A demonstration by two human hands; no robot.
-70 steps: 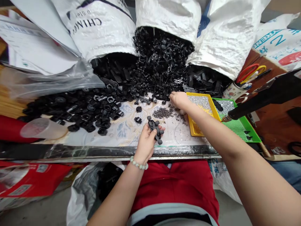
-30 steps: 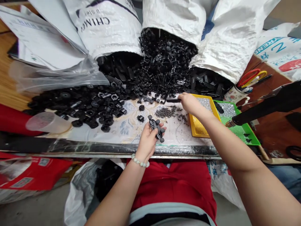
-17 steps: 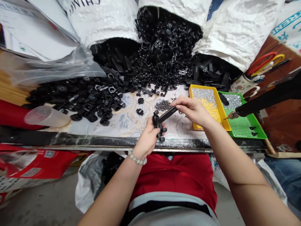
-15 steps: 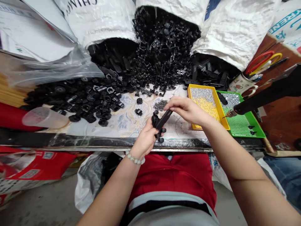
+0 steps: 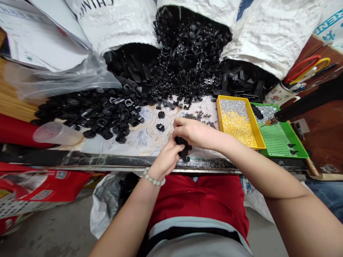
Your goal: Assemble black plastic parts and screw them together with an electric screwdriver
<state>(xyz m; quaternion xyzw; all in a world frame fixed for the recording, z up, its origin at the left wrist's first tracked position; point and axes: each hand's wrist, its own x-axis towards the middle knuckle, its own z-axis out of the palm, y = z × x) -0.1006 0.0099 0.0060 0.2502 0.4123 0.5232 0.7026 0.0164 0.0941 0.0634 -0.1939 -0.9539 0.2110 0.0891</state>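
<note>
My left hand (image 5: pixel 169 154) is closed around a black plastic part (image 5: pixel 183 147) with small round knobs, just above the front of the table. Its thumb presses on the long flat piece of that part. My right hand (image 5: pixel 189 131) reaches over from the right, with curled fingers at the part's upper end, which they cover. Behind the right hand lies a scatter of tiny dark metal pieces (image 5: pixel 200 116). Two black plastic rings (image 5: pixel 160 127) lie on the table left of the hands.
Black rings (image 5: pixel 115 114) are heaped at left, beside a translucent cup (image 5: pixel 57 133). White sacks (image 5: pixel 120 25) spill black parts at the back. A yellow tray (image 5: pixel 258 137) and a green tray (image 5: pixel 300 148) hold small silver pieces, under a black screwdriver-like tool (image 5: pixel 300 101).
My right hand has moved left and closer to my left hand, now covering the upper end of the black part. More of the tiny dark pieces show behind it.
</note>
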